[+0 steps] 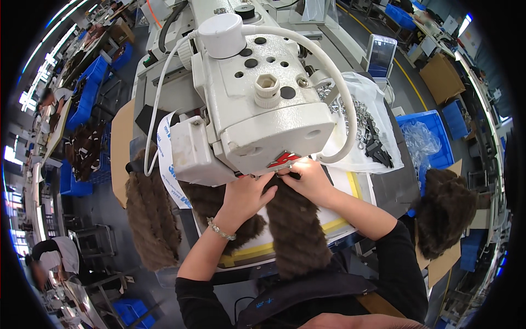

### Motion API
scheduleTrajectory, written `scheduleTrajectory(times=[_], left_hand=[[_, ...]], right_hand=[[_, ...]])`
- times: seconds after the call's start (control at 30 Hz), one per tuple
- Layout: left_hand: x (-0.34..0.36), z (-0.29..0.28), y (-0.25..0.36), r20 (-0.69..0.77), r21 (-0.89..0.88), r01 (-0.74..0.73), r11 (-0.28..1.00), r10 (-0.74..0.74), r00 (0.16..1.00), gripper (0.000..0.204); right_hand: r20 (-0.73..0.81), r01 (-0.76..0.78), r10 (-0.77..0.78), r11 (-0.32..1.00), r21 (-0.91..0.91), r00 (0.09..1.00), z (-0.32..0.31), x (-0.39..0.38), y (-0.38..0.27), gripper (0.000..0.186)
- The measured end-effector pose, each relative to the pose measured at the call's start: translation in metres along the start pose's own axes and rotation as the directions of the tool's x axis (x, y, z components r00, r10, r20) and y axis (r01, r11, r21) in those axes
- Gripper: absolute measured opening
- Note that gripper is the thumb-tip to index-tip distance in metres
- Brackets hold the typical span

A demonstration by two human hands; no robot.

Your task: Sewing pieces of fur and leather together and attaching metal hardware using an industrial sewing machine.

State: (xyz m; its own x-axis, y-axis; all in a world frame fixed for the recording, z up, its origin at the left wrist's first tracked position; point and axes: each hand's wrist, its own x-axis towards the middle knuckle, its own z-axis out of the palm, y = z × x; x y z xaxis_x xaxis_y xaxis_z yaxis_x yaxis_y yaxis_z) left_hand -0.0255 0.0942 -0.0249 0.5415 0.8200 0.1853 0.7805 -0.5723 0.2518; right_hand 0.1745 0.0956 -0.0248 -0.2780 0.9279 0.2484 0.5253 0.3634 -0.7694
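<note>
Under the front of a white industrial sewing machine point(279, 137), both my hands work at the far end of a brown fur strip point(298, 236). My left hand point(245, 196) is closed at the strip's dark end from the left, its thumb reaching across toward the fur. From the right, my right hand point(311, 182) pinches the same end. Some fingertips and the needle area are hidden by the machine head. The strip's near end hangs over the table edge toward my lap. A second brown fur piece point(208, 205) lies behind my left wrist, partly covered.
A long fur piece point(150, 219) hangs at the table's left. On the right, a clear plastic bag point(378, 109) holds metal rings and black clips. Beyond it stand a small screen point(381, 57) and a blue crate point(438, 120). More fur point(446, 214) sits in a box.
</note>
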Motion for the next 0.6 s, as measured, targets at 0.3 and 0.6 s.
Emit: scheduleTrajectory(times=[0.3,0.6], left_hand=[[0.002,0.000,0.001,-0.088,-0.026,-0.046,0.999,0.044,0.995,0.035],[0.003,0.000,0.000,-0.142,0.059,-0.074,0.996,0.082,0.987,0.038]], right_hand=[[0.006,0.160,-0.160,0.985,-0.069,0.987,-0.001,-0.004,0.011,0.013],[0.007,0.289,-0.304,0.899,-0.328,0.953,-0.005,-0.005,0.015,0.018]])
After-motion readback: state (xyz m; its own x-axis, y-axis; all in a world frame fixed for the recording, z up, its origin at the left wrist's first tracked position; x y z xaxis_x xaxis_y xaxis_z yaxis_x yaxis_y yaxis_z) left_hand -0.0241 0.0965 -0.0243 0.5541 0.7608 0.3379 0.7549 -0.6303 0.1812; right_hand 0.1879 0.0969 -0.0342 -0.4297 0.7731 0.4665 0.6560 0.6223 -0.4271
